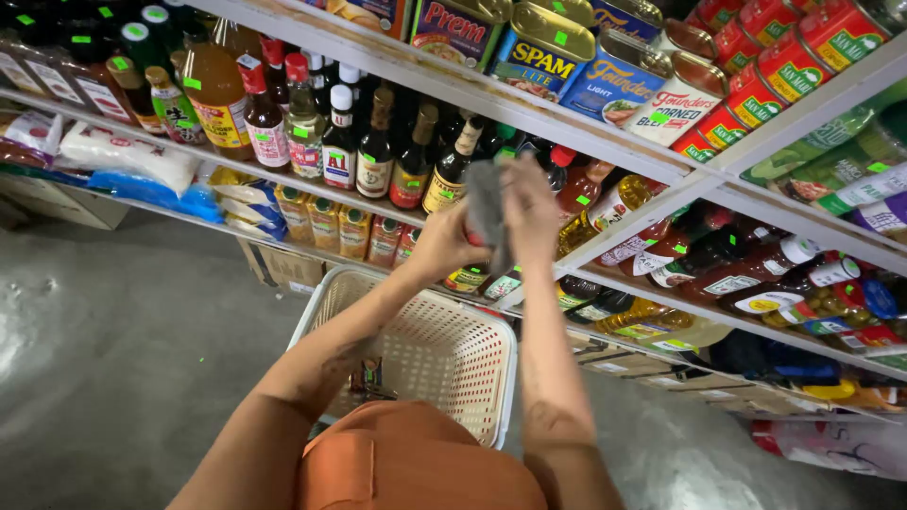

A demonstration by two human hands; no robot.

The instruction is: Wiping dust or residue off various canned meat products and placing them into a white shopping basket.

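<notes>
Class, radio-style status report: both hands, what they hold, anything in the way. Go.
Left hand and right hand both raised, gripping a grey cloth. Bottle under the cloth mostly hidden. White basket below the forearms, shelf bottles crowd close behind.

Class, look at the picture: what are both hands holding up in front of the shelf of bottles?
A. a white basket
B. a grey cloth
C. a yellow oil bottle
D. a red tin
B: the left hand and right hand both grip a grey cloth in front of the bottles.
</notes>
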